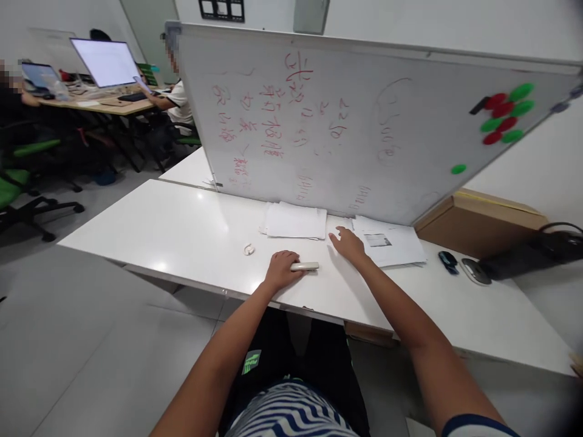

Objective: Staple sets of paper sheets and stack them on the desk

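My left hand (281,271) is wrapped round one end of a small off-white stapler (305,266), which rests on the white table (200,243) near its front edge. Over the tabletop, between two paper stacks, my right hand (348,244) has its fingers apart and nothing in them. Just beyond it to the left is a stack of white sheets (296,221). The other stack (401,243), beside that hand on the right, has a sheet with a dark printed picture on top. A small white ring-shaped item (248,249) lies left of my left hand.
A whiteboard (291,133) with red writing and several red and green magnets stands along the table's back. To the right are a cardboard box (473,221), a dark small object (448,262) and a computer mouse (476,271). Two people sit at a desk (109,108) at far left.
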Motion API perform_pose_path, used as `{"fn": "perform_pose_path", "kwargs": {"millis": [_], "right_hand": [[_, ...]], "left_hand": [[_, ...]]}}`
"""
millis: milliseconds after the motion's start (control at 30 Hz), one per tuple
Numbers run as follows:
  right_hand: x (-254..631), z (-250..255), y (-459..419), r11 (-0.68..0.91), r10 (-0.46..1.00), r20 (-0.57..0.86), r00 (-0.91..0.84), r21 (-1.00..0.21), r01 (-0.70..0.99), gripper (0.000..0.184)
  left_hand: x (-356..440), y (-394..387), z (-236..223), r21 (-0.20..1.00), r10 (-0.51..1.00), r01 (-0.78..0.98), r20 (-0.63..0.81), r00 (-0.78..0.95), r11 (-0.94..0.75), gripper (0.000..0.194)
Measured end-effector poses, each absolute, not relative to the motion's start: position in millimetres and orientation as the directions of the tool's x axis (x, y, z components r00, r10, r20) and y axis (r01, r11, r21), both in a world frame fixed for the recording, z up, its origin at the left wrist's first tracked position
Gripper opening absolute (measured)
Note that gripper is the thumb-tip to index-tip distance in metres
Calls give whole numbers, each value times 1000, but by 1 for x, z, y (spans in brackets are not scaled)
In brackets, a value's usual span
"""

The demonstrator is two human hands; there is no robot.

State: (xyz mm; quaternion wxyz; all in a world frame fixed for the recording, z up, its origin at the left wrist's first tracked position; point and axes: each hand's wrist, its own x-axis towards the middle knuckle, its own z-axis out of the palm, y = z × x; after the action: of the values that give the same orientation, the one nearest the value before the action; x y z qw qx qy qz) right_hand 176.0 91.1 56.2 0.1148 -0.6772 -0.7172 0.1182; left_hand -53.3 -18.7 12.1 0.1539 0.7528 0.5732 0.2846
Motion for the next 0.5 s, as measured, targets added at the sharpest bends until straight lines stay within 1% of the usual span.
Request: {"fn": "perform_pose_path", "kwargs": {"millis": [100, 167, 233, 333, 400, 500], "right_hand": [[222, 43, 75, 35, 980, 199, 18, -262, 964, 48], [252, 29, 63, -7, 953, 293, 75, -224, 975, 52], [276, 14, 52, -58, 944, 306, 124, -216, 975, 60], [295, -5, 38, -82, 957, 253, 142, -233, 969, 67], [298, -13, 33, -73, 958, 252, 136, -243, 967, 66], [295, -16, 32, -63, 945, 298, 134, -234, 970, 61]], "left_hand": [[-53, -17, 12, 553, 948, 774, 246, 200, -307, 28], [-53, -15, 12, 545, 947, 778, 247, 207, -312, 27], [-53, -14, 11, 535, 946, 785, 247, 210, -313, 27], [-53, -13, 10, 526, 946, 791, 246, 211, -313, 28], [-52, -13, 10, 529, 946, 789, 251, 208, -314, 29], [-51, -13, 11, 531, 942, 784, 263, 209, -322, 30]]}}
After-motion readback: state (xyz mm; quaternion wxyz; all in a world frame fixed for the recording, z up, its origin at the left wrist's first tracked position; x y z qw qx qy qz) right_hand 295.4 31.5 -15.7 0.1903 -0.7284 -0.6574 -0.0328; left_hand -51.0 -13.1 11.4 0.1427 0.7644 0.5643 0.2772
